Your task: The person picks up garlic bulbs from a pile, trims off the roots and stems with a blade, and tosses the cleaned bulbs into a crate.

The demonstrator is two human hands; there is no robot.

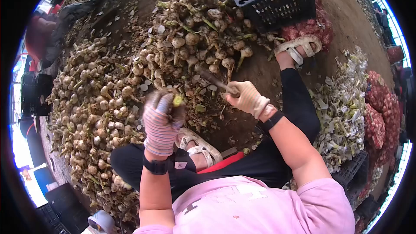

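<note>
My left hand (161, 119), in a striped, soiled glove, is closed around a garlic bulb whose green cut stem end (177, 100) shows beside the fingers. To the right, my right hand (248, 97), also gloved, grips the handle of a tool with a dark blade (211, 78) that points up and left over the ground. The two hands are apart. Just beyond them lies a heap of garlic with roots and stalks (190, 39). Another large pile of garlic bulbs (99, 117) spreads at the left.
A black crate (277, 8) holding garlic stands at the top, beside a red mesh sack (314, 24). Leaf and stalk scraps (342, 112) lie at the right, with filled red mesh sacks (377, 117) beyond. Another person (41, 37) is at the upper left edge.
</note>
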